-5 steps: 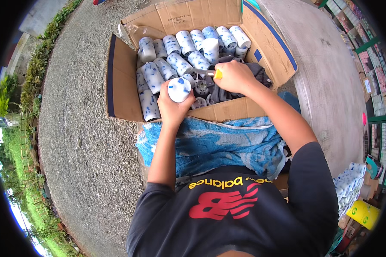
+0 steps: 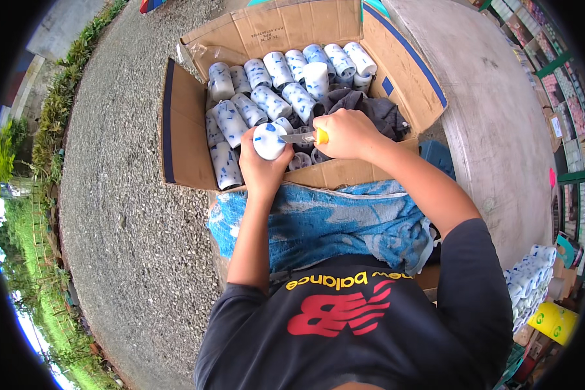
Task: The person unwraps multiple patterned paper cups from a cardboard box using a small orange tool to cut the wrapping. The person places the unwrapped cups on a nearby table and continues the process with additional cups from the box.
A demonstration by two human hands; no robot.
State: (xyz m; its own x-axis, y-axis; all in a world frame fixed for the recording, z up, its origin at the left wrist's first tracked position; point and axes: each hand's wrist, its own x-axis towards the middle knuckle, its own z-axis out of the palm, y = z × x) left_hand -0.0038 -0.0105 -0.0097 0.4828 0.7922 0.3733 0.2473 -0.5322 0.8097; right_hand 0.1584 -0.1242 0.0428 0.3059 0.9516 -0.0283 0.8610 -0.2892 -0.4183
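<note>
We see the left hand [image 2: 264, 168] curled around a white cylinder [image 2: 270, 141] flecked with blue, thumb along one side and fingers along the other, so that its smooth round end faces up toward us. The cylinder is held above the near edge of a cardboard box [image 2: 344, 174], left of its middle. The right hand [image 2: 351, 135] is closed in a fist around a knife [image 2: 322, 136], whose yellow handle shows in front of the curled fingers and whose flat, greyish metal blade points left. In our view the blade's tip meets the right edge of the cylinder's round end, though from this angle we cannot quite tell whether it presses in or merely rests there. Inside the box we find rows of similar speckled cylinders [image 2: 229, 123], waxy-looking and matte, some leaning and some lying at a slant, with a plain white piece [image 2: 316, 79] standing among them. A soft, crumpled dark cloth [image 2: 387, 116] fills the right side, beside the right hand. The box's stiff brown flaps spread outward, with dark blue bands along some edges. Against its near side we see a blue patterned towel [image 2: 318, 221], its fabric plush and wrinkled. To the left lies coarse grey gravel [image 2: 143, 162]; to the right, a smoother pale concrete surface [image 2: 481, 130].
</note>
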